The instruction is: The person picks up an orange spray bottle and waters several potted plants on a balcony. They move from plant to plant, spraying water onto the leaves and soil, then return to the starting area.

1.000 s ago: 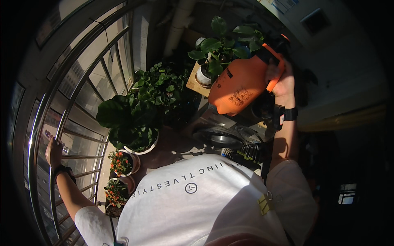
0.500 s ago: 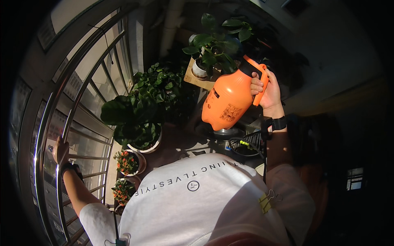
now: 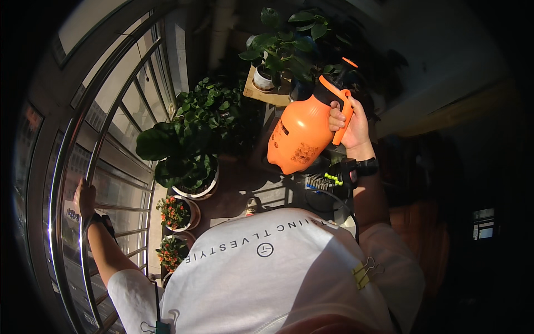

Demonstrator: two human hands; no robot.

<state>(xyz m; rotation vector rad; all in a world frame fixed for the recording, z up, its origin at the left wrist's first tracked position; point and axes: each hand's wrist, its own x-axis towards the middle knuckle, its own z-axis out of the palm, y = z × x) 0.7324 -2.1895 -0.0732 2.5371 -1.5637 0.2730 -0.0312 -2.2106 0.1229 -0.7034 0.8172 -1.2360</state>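
Note:
An orange pump sprayer [image 3: 305, 123] with a black neck is held up in my right hand [image 3: 357, 127], whose fingers wrap around its orange handle. The bottle is tilted, its base toward the lower left and its neck toward the upper right. Over on the left, my left hand [image 3: 84, 199] grips an inner bar of the metal railing [image 3: 54, 214]; its fingertips are partly hidden. Beyond the sprayer, a leafy plant in a white pot [image 3: 263, 81] stands on a wooden board [image 3: 270, 98].
Beside the railing stand a big-leaved plant [image 3: 161, 146] in a white pot and two small pots of orange-red flowers [image 3: 174, 212] [image 3: 172, 252]. Bushy green leaves [image 3: 208, 106] grow behind them. A dark cable [image 3: 328, 207] hangs below my right wrist. The right side is in deep shadow.
The sprayer and my right hand have shifted slightly left in view. The potted plant on the board appears a little higher and further left. My left hand stays on the railing.

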